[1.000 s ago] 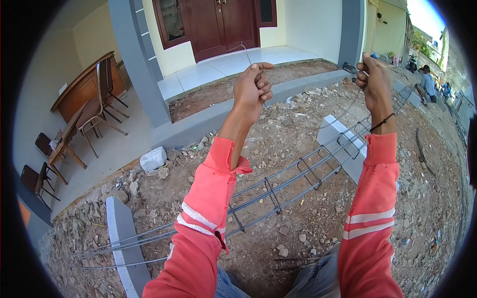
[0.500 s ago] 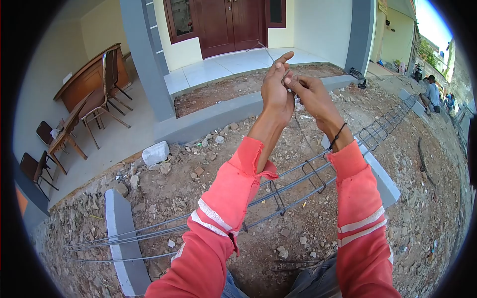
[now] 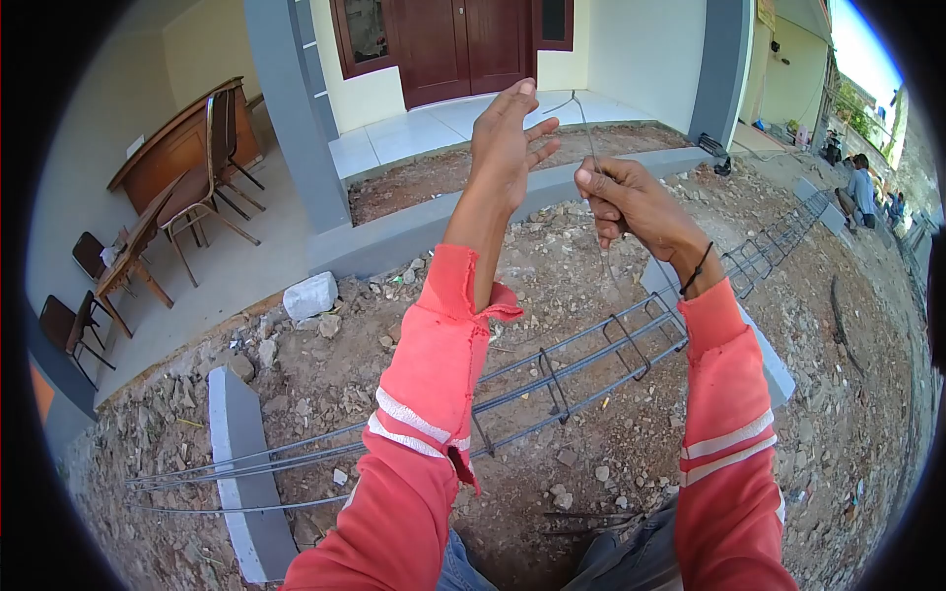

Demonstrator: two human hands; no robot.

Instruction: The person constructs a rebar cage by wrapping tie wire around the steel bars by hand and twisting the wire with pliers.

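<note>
While two red sleeves [image 3: 434, 345] are thrust up from 6 o'clock, the hands are held well out in front. The left hand [image 3: 501, 148] is raised at 12, fingers loosely spread, nothing gripped. At 2 the right hand [image 3: 636, 207] is seen with thin wire [image 3: 583, 118] pinched between thumb and forefinger, the remaining fingers curled. From the left fingers the wire is found at 3 o'clock, just beside them; the right hand is nearer, being the one holding it. Its long axis is pointed from the pinch toward 12, leaned slightly to 11, with the top bent over toward 8. Whether that bent end is touched by a left fingertip cannot be told. The stretch inside the right hand is hidden; the thin tail toward 6 is nearly lost against rubble.

Below the hands, a steel cage [image 3: 554, 386] is laid from 8 to 2 across concrete blocks [image 3: 246, 473], partly covered by the left sleeve; its far end is hard to make out. Farther off, red doors [image 3: 463, 49] are cut off at 12. At 2, a distant person [image 3: 859, 192] is shown too small for detail.
</note>
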